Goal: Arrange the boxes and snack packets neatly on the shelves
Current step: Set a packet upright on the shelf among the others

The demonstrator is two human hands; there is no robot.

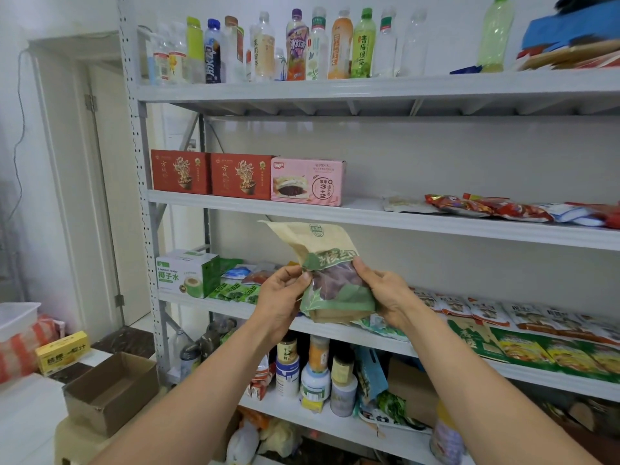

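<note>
Pinched at both side edges by the left hand [283, 293] and right hand [385, 293], the tan-and-green windowed paper snack pouch [330, 263] is judged light, crinkly, easily creased.

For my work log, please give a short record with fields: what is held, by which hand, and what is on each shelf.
held: packet, brown and green, clear window
left hand: pinches its left edge
right hand: grips its right edge
top shelf: bottles in a row
second shelf: two red boxes, pink box beside them, loose packets at right
third shelf: green box at left
floor: open carton
</note>
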